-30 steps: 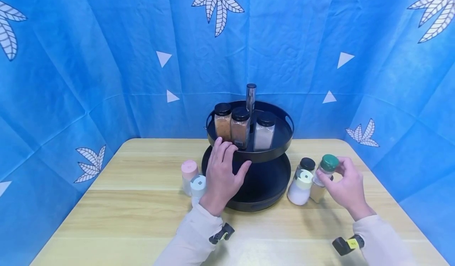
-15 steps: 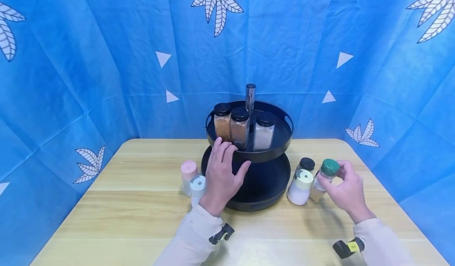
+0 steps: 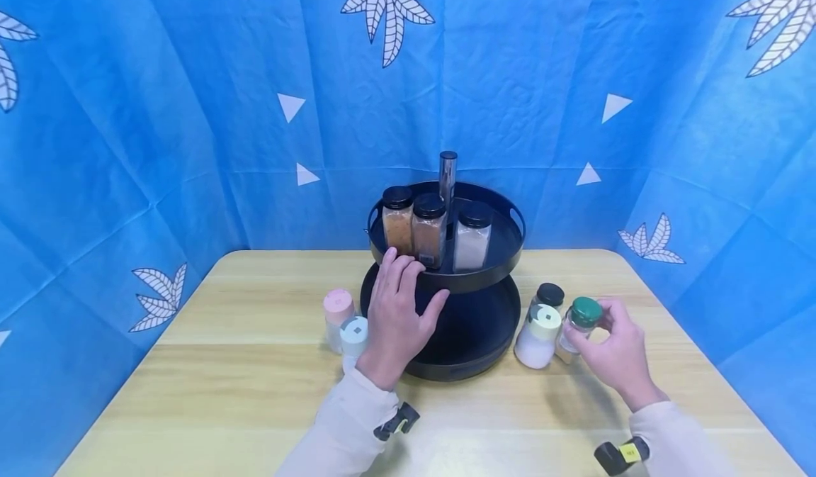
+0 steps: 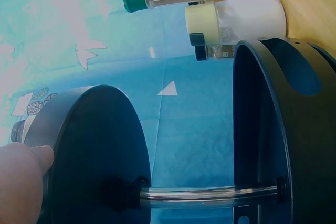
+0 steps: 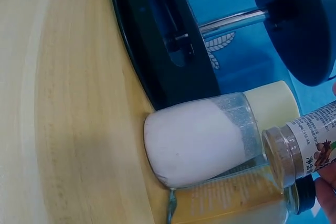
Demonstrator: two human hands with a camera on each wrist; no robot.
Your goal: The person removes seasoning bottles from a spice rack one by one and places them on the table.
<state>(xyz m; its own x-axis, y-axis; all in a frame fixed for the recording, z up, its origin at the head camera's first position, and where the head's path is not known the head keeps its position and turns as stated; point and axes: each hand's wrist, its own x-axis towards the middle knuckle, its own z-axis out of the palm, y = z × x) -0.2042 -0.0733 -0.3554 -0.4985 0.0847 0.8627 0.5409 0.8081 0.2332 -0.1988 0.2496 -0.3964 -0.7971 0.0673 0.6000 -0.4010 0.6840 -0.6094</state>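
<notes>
In the head view my right hand (image 3: 615, 346) pinches a spice jar with a green lid (image 3: 586, 312) between thumb and fingers. Its label and clear base show in the right wrist view, tilted and off the table. Close below stand a yellow-lidded shaker of white powder (image 5: 197, 142) and a jar of tan spice (image 5: 231, 203). My left hand (image 3: 397, 321) rests on the rim of the upper tray of a black two-tier rack (image 3: 484, 276), thumb spread apart from the fingers. That thumb lies against the tray wall in the left wrist view; its other fingers are hidden there.
Three black-lidded jars, among them a white one (image 3: 472, 239), stand on the upper tray. A pink-lidded shaker (image 3: 338, 314) and a blue-lidded shaker (image 3: 353, 335) stand left of the rack. Another black-lidded jar (image 3: 550, 295) is behind the yellow-lidded shaker. Blue curtains hang around the table.
My right hand has lowered the green-lidded spice jar and brought it slightly left, beside the yellow-lidded shaker. My left hand has stayed at the tray rim.
</notes>
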